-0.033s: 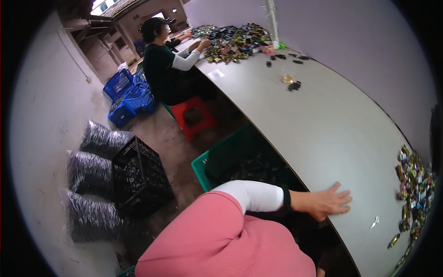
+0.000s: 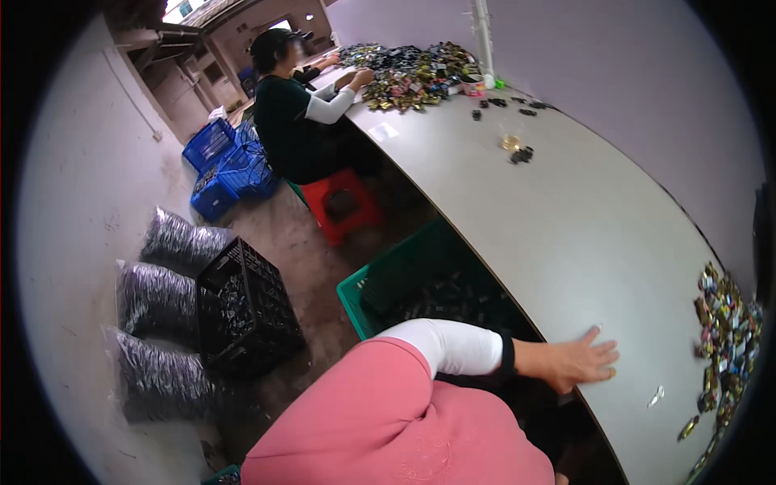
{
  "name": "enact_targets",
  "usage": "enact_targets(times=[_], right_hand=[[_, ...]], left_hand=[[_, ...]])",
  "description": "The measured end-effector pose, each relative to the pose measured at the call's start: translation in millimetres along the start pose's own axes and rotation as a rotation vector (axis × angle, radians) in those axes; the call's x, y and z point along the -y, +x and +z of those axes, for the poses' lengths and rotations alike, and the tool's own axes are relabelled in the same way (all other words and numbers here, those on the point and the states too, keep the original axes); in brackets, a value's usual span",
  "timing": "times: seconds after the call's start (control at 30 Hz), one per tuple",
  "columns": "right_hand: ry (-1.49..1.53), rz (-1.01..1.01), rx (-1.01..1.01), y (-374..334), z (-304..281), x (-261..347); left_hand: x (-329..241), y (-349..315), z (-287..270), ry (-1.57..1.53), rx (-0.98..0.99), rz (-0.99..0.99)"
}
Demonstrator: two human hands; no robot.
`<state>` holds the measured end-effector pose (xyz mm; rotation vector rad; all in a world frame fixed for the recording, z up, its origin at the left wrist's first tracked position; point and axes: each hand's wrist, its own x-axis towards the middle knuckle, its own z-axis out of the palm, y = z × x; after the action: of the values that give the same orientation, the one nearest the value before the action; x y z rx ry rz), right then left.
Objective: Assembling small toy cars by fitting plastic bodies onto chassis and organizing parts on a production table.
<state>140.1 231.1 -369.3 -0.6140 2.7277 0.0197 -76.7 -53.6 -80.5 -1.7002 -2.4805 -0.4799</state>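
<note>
My left hand (image 2: pixel 575 363) rests on the near edge of the pale table (image 2: pixel 558 234), fingers spread and nothing held. It belongs to the arm in a pink garment with a white sleeve and a dark cuff. A small silvery piece (image 2: pixel 655 396) lies on the tabletop just right of the fingers; its kind is too small to tell. Farther right sits a pile of small shiny multicoloured pieces (image 2: pixel 723 339), with a loose gold one (image 2: pixel 689 428) beside it. Only a sliver of skin shows at the lower edge, perhaps my right hand; its fingers are hidden.
A green crate (image 2: pixel 349 293) with dark pieces stands partly under the table. A black crate (image 2: pixel 263 311) and filled clear bags (image 2: pixel 158 303) are at left. Beyond, a co-worker (image 2: pixel 283 121) sits on a red stool (image 2: pixel 339 206) by a large pile (image 2: pixel 412 77). A cup (image 2: pixel 511 143) stands mid-table.
</note>
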Motion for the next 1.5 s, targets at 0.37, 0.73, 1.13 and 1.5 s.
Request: enact_targets(times=[0.37, 0.73, 1.13, 1.5], right_hand=[[0.002, -0.045, -0.133, 116, -82, -13], [0.171, 0.053, -0.465, 213, -146, -4], [0.885, 0.723, -0.307, -1, -75, 2], [0.389, 0.467, 0.068, -61, -20, 25]], left_hand=[[0, 2, 12, -0.052, -0.129, 0.09], [-7, 4, 12, -0.165, -0.081, 0.095], [-7, 0, -18, -0.035, 0.104, -0.108], [-19, 26, 11, 0.05, 0.075, -0.123]])
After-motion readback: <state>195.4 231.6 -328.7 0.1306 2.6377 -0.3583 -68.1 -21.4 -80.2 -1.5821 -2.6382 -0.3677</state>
